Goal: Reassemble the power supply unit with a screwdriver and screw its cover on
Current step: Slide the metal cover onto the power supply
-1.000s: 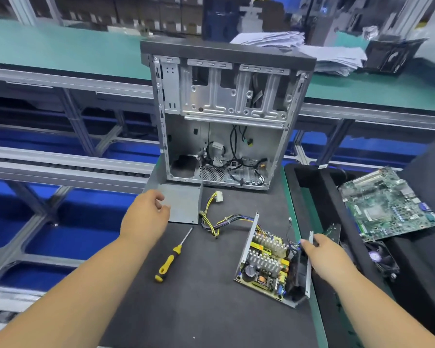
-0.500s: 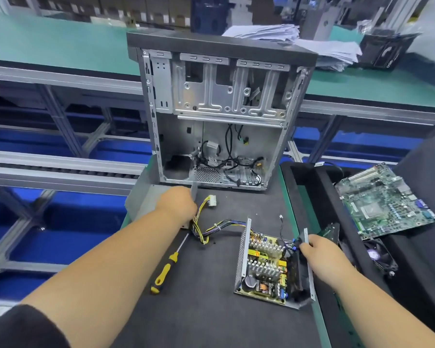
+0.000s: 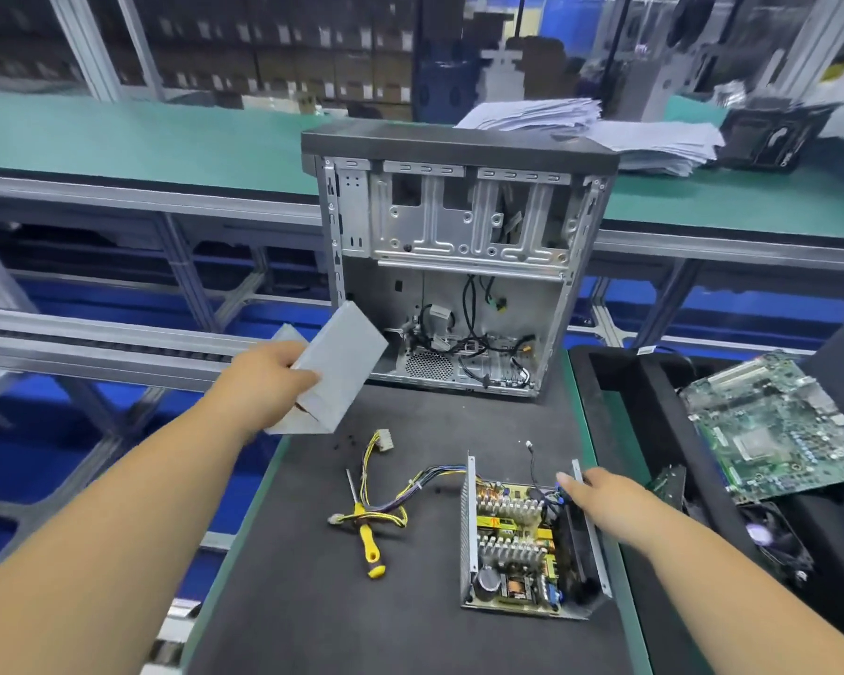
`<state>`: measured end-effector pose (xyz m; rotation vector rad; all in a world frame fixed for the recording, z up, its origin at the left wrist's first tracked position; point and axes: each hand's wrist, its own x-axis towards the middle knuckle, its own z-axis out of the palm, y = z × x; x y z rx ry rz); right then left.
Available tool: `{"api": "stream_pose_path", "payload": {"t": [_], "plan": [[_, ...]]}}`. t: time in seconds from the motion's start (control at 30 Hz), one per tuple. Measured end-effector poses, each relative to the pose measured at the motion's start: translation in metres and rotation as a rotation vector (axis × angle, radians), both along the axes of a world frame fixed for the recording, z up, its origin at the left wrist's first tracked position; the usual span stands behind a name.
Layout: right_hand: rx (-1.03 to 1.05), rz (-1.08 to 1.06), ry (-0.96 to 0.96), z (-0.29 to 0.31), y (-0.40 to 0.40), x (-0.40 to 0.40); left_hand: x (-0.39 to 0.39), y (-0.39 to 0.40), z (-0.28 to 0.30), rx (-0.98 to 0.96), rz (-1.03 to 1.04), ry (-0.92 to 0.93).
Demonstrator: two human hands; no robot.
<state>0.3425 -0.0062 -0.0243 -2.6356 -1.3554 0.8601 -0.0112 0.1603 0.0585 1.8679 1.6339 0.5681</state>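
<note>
The open power supply unit lies on the dark mat with its circuit board and heat sinks exposed, and its cable bundle trails left. My right hand holds the unit's right side wall. My left hand grips the grey metal cover and holds it tilted in the air above the mat's far left corner. A yellow-handled screwdriver lies on the mat under the cables, left of the unit. Several small dark screws lie near the white connector.
An empty computer case stands upright at the back of the mat. To the right, a black tray holds a green motherboard and a fan. Papers lie on the far green bench.
My left hand took hold of the grey cover and lifted it off the mat, tilting it upward. My right hand stayed on the unit's right wall.
</note>
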Motion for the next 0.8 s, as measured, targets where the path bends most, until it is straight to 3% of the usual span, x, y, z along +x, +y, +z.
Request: {"api": "stream_pose_path", "payload": {"t": [0.07,0.13,0.27,0.37,0.53,0.8], "plan": [[0.128,-0.028,-0.061,0.012,0.001,-0.004,-0.006,-0.007,0.015,-0.078,0.001,-0.319],[0.341,-0.086,0.044,0.028,0.003,-0.012,-0.004,-0.020,0.030,-0.154,-0.035,-0.607],[0.505,-0.198,0.752,0.075,0.004,-0.047,0.019,-0.047,0.048,-0.277,-0.090,-1.029],[0.553,-0.181,1.084,0.111,-0.005,-0.069,0.037,-0.066,0.052,-0.395,-0.157,-1.323],[0.699,-0.110,1.342,0.149,-0.029,-0.077,0.063,-0.092,0.048,-0.419,-0.376,-1.451],[0.849,-0.060,1.243,0.168,-0.062,-0.069,0.085,-0.110,0.039,-0.462,-0.454,-1.442]]}}
